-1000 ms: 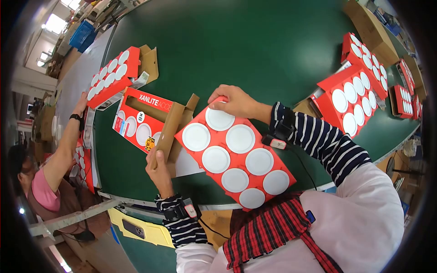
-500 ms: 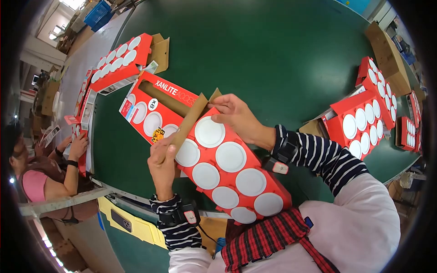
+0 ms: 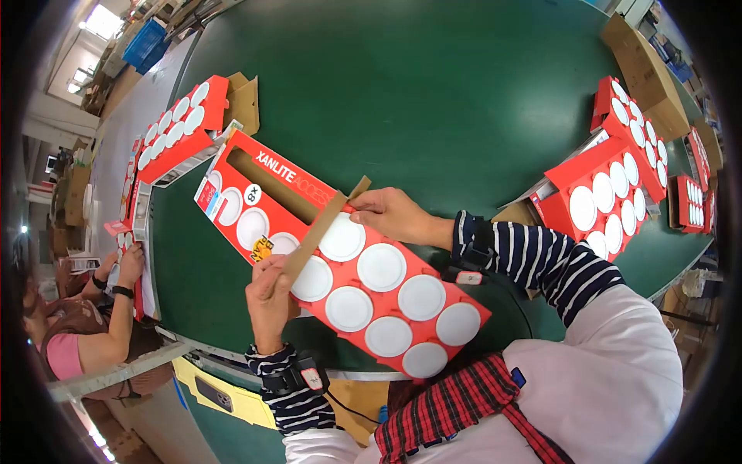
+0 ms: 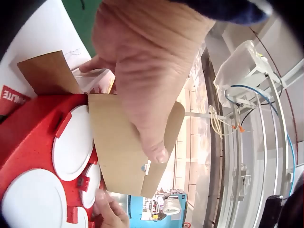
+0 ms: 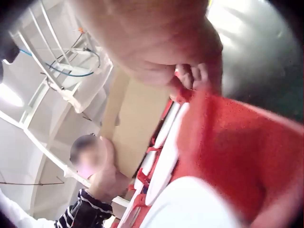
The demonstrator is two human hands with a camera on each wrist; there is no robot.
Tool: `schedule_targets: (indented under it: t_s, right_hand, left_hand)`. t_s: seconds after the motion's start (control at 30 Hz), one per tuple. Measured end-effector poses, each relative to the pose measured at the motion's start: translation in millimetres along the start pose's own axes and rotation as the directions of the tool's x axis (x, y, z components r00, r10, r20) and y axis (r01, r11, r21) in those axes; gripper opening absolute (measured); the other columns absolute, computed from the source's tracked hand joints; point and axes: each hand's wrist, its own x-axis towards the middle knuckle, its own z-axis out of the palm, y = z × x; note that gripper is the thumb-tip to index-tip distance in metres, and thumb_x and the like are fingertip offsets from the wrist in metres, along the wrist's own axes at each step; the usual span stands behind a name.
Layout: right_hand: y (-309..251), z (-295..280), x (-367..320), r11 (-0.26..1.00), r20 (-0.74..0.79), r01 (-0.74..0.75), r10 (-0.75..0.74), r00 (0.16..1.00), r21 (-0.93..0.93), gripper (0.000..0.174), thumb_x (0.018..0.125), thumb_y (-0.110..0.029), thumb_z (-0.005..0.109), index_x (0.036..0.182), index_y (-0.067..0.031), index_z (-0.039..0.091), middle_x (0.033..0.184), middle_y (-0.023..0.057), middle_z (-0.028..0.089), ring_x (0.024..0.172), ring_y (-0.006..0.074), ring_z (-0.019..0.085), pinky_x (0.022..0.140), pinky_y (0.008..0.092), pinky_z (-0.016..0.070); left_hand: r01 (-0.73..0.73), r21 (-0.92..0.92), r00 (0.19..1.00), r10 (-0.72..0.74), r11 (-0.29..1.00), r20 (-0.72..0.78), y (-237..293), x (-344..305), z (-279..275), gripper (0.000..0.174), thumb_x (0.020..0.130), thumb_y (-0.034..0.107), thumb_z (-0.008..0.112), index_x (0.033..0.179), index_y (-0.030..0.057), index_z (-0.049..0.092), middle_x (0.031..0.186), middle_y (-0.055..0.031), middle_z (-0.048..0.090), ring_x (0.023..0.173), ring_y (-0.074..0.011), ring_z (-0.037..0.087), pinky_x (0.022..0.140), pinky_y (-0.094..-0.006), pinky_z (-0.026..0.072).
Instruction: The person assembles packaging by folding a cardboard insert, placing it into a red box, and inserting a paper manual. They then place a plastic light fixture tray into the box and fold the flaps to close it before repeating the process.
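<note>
My left hand [image 3: 268,298] holds the near corner of a red XANLITE box [image 3: 280,168] at its open end, with the thumb along a brown cardboard flap [image 4: 123,142]. A red panel [image 3: 346,271] carrying several white discs [image 3: 421,297] slants from the box's mouth toward my body. With thumb and fingers, my right hand [image 3: 394,216] pinches the panel's far corner beside the raised flap. The panel's upper end lies right at the flap. In the right wrist view, the red panel [image 5: 228,142] is close and blurred below the fingers.
More red disc boxes [image 3: 174,131] stand at the left, and others [image 3: 607,193] at the right near a tall brown carton [image 3: 645,77]. A person in pink [image 3: 66,356] works at the left. A phone [image 3: 213,394] lies on yellow material below the green table's [image 3: 417,93] edge.
My right hand has brought the panel's upper end from beside the box to its open end. My left hand stays at the flap. The person at left has drawn their arm back.
</note>
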Motion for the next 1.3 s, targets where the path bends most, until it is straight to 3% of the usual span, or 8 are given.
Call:
schedule_targets:
  t_s: [0.07,0.13,0.23,0.37,0.53,1.03,1.17,1.3]
  right_hand:
    - [4,-4,-2,0.979,-0.015,0.037,-0.041,0.999,-0.201,0.038,0.088,-0.014,0.060,0.123,-0.0004,0.054,0.092,0.0122,0.064,0.082,0.0206,0.064,0.068,0.0308,0.0486]
    - [8,-8,-7,0.768,-0.284,0.181,-0.430,0.857,-0.615,0.043,0.084,-0.013,0.063,0.124,-0.0006,0.051,0.085,0.0150,0.064,0.079,0.0258,0.065,0.069,0.0343,0.0505]
    - [4,-24,-10,0.839,-0.115,0.416,-0.479,0.870,-0.350,0.049,0.083,-0.013,0.065,0.127,-0.0015,0.047,0.091,0.0178,0.067,0.085,0.0285,0.065,0.074,0.0364,0.0512]
    - [-8,-47,-24,0.877,0.254,0.292,-0.204,0.945,-0.381,0.029,0.086,-0.011,0.060,0.114,-0.0017,0.061,0.098,0.0183,0.067,0.086,0.0305,0.066,0.076,0.0363,0.0516]
    - [-12,-58,-76,0.860,0.321,0.303,-0.174,0.931,-0.411,0.027,0.086,-0.007,0.056,0.112,-0.0028,0.063,0.098,0.0193,0.066,0.081,0.0333,0.065,0.075,0.0369,0.0518]
    - [4,-65,-283,0.773,0.059,0.058,-0.027,0.998,-0.632,0.042,0.087,-0.005,0.053,0.129,-0.0072,0.049,0.091,0.0219,0.063,0.074,0.0393,0.060,0.069,0.0428,0.0512]
    - [30,-36,-354,0.827,-0.046,-0.065,0.047,0.998,-0.558,0.044,0.087,-0.009,0.055,0.130,-0.0086,0.048,0.092,0.0210,0.063,0.073,0.0381,0.062,0.069,0.0418,0.0517]
    - [20,-27,-359,0.925,-0.121,-0.125,0.087,0.989,-0.359,0.046,0.086,-0.009,0.058,0.131,-0.0085,0.047,0.104,0.0201,0.062,0.090,0.0364,0.062,0.080,0.0430,0.0497]
  left_hand:
    - [0.096,-0.043,0.994,-0.094,0.994,0.056,3,-4,7,0.026,0.085,0.014,0.063,0.105,-0.0028,0.067,0.102,-0.0113,0.066,0.105,-0.0234,0.051,0.091,-0.0346,0.0414]
    - [0.058,0.007,0.995,-0.058,0.998,0.080,-2,-13,19,0.022,0.081,0.009,0.065,0.099,-0.0035,0.067,0.106,-0.0112,0.067,0.106,-0.0241,0.051,0.091,-0.0350,0.0414]
    - [0.059,-0.086,0.998,-0.060,0.995,-0.013,-5,-27,33,0.016,0.077,0.005,0.066,0.091,-0.0031,0.067,0.110,-0.0110,0.067,0.107,-0.0253,0.051,0.092,-0.0362,0.0414]
    - [0.047,-0.086,0.996,-0.053,0.995,-0.066,0,-49,52,0.013,0.074,0.004,0.069,0.086,-0.0014,0.067,0.108,-0.0110,0.068,0.108,-0.0260,0.051,0.092,-0.0372,0.0413]
    - [-0.029,0.005,0.997,0.029,1.000,-0.068,20,-93,83,0.023,0.065,0.006,0.076,0.086,0.0009,0.068,0.106,-0.0090,0.068,0.107,-0.0272,0.053,0.090,-0.0381,0.0431]
    - [-0.388,0.005,0.869,0.364,0.922,0.335,51,-137,131,0.027,0.063,0.017,0.076,0.086,0.0061,0.067,0.105,0.0015,0.068,0.099,-0.0226,0.055,0.096,-0.0456,0.0371]
    - [-0.426,-0.069,0.744,0.393,0.902,0.540,55,-149,126,0.025,0.065,0.018,0.074,0.087,0.0080,0.067,0.107,0.0015,0.067,0.100,-0.0218,0.056,0.102,-0.0516,0.0327]
    - [-0.336,-0.064,0.815,0.324,0.940,0.481,55,-161,126,0.034,0.067,0.018,0.075,0.098,0.0080,0.064,0.114,-0.0054,0.060,0.107,-0.0270,0.053,0.103,-0.0515,0.0336]
